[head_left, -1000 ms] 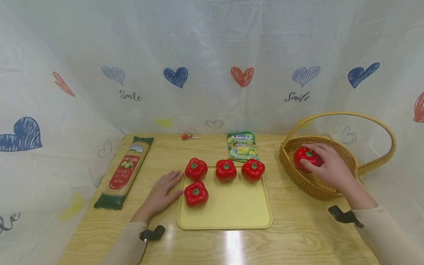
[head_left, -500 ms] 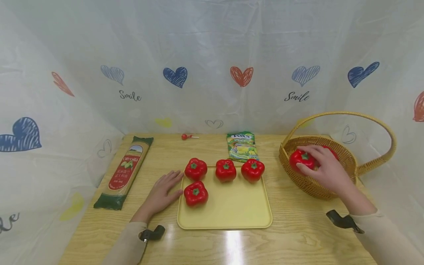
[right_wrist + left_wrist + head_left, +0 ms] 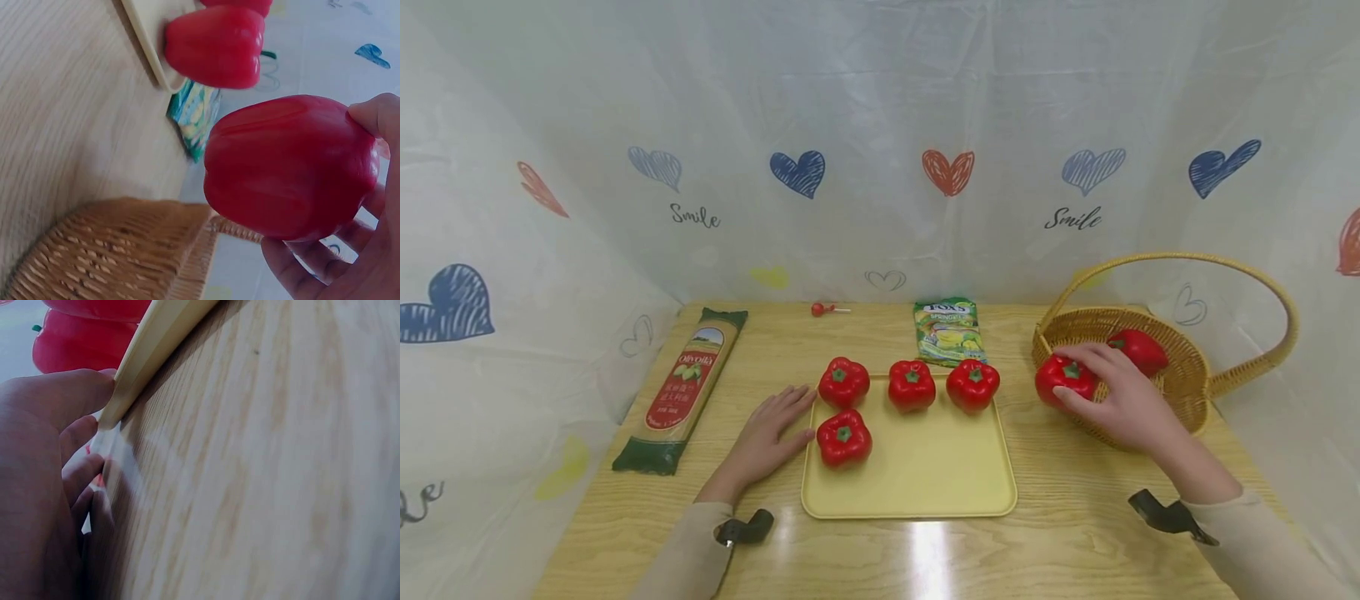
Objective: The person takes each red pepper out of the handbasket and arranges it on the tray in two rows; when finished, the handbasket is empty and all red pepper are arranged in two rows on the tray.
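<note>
Gripping a red pepper [image 3: 1063, 380] between its curled fingers [image 3: 290, 267], the right hand [image 3: 1126, 402] hovers at the basket's [image 3: 119, 245] rim.

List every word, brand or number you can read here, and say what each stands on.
"Olivoilà": on the long tan, red and green plastic packet; characters below are too blurred.
"FOX'S": on the small green-and-yellow plastic packet.
"SPRING": below that; the following letters are too blurred.
"Smile": twice, on the white heart-printed sheet.
"le": same sheet, left edge, the rest cut off.
No number is legible.
</note>
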A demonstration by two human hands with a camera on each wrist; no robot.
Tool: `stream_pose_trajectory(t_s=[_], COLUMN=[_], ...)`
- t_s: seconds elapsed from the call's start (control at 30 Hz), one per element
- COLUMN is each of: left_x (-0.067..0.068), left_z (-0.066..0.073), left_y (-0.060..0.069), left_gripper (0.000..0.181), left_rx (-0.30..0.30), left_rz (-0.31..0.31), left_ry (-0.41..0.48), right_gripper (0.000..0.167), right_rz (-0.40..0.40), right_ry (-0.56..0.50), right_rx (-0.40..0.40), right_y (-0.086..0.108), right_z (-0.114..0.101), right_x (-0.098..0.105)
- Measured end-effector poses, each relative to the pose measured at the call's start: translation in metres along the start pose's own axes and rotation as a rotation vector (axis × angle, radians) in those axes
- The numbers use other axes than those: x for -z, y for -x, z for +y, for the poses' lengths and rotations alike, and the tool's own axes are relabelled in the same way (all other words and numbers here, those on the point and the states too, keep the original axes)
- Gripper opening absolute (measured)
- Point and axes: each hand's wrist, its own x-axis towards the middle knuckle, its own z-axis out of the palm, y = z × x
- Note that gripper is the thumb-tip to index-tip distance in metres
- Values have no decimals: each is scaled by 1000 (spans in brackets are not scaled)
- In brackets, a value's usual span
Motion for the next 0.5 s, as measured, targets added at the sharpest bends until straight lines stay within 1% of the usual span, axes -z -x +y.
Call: stream_pose_trajectory(t_s=[0.23,0.5], left_x=[2,2], left_z=[1,1], left_y=[-1,-1], left_gripper=[63,63], left_rx=[-7,-8], left_rz=[1,0], left_ry=[-1,-1], right_gripper=[49,49], right_rz=[3,-16], right_ry=[-33,-50], right_rx=[36,46], right_y=[1,4], right_z=[-8,-16], right_x=[-12,-21])
